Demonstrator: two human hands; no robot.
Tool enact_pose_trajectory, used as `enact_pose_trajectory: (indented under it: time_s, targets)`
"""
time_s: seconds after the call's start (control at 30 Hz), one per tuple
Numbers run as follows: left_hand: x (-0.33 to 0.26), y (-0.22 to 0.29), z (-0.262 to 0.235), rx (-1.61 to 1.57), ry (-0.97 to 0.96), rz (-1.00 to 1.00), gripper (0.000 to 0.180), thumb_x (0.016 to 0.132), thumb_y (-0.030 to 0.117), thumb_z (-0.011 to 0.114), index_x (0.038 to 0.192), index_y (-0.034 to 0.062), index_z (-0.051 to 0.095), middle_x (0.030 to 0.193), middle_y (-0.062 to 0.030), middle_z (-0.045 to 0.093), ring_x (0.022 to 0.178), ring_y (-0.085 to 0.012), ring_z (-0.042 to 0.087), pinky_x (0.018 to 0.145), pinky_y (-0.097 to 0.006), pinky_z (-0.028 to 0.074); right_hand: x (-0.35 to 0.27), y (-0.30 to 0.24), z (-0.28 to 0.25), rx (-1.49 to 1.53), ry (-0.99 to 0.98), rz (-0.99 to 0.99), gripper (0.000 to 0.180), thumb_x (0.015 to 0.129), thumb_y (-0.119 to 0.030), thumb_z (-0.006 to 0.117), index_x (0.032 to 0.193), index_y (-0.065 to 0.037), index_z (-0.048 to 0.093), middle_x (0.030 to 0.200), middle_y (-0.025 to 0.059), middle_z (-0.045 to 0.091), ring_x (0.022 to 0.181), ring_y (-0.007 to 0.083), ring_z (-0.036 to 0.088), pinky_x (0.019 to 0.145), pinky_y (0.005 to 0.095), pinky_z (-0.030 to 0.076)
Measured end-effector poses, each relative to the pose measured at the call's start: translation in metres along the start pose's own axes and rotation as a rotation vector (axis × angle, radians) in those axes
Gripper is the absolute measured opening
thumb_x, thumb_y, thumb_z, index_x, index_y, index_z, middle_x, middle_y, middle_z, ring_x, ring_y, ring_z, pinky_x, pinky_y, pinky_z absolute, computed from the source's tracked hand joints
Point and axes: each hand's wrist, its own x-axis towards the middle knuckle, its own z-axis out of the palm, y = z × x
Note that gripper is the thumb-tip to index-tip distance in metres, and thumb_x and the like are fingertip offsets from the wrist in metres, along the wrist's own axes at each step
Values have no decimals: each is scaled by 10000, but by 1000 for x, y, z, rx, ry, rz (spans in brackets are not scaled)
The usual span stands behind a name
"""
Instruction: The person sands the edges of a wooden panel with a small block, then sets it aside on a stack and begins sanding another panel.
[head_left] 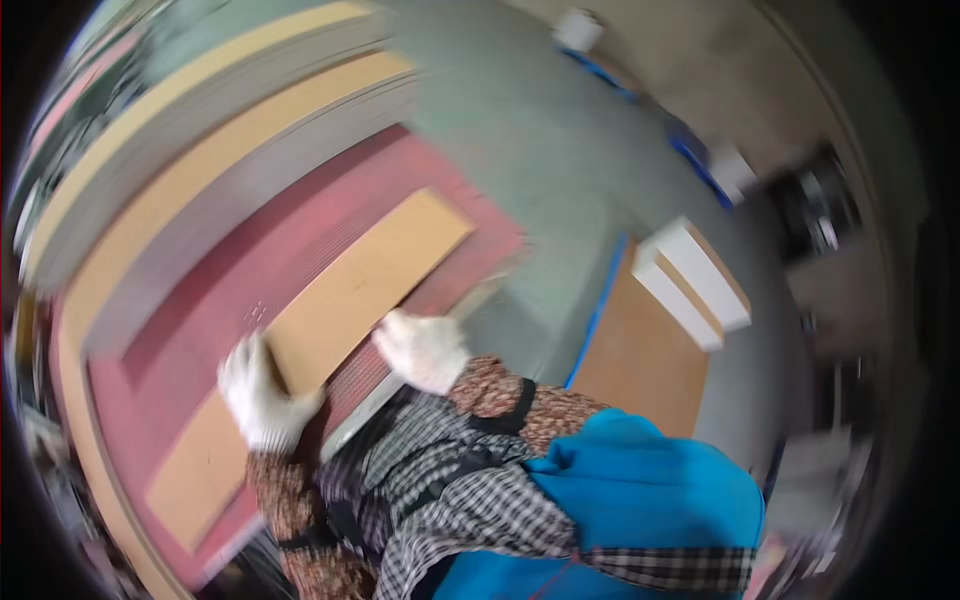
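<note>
A long tan board (365, 280) lies slantwise over the red surface in front of me. My left hand (265, 395), in a white glove, spans the board's width, its thumb at the near edge and its fingers at the far edge. Farther along to the right, my right hand (425, 350), also gloved in white, is closed at the board's near edge. Its fingertips are partly hidden, and the picture is somewhat blurred.
Tall stacks of boards (240, 145) with tan tops and grey sides stand beyond the red surface (320, 200). To the right, white-and-tan pieces (690, 285) rest on a brown panel (640, 375) with a blue edge. A green floor (490, 110) stretches behind.
</note>
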Motion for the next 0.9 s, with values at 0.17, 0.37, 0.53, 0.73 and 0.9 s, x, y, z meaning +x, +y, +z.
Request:
enact_pose_trajectory:
  time_s: [0.17,0.37,0.53,0.73,0.9]
  targets:
    - [-12,-8,18,27,-188,-119,1131,498,327,918,1489,-7,486,1444,-221,539,1351,-430,456,1190,-544,349,-21,30,-7,44,-137,94,223,1003,-274,561,1011,-77,665,976,115,630,735,271,722,531,443,559]
    - [15,26,45,-25,-286,-61,1146,491,298,936,1505,19,481,1482,-226,513,1377,-426,436,1199,-536,349,-34,49,14,-20,-52,52,227,1004,-290,568,1032,-79,648,966,108,620,751,265,728,536,449,557]
    - [32,49,62,-31,-335,-3,1139,501,304,934,1507,23,479,1487,-235,506,1380,-433,432,1192,-540,357,-32,46,3,18,-107,110,281,946,-299,586,1095,-83,687,1021,90,598,847,219,725,568,414,566]
    - [40,62,77,-19,-302,35,1101,520,301,920,1493,18,488,1490,-236,505,1375,-432,438,1184,-543,366,-32,45,6,-32,-6,59,260,933,-276,601,1048,-65,700,968,75,607,823,215,713,586,394,564]
    - [40,61,75,-24,-293,83,1102,511,300,930,1479,3,495,1486,-230,513,1365,-435,446,1187,-544,361,-36,46,2,-32,25,42,266,933,-267,603,1057,-55,705,1003,90,611,845,207,705,575,369,570]
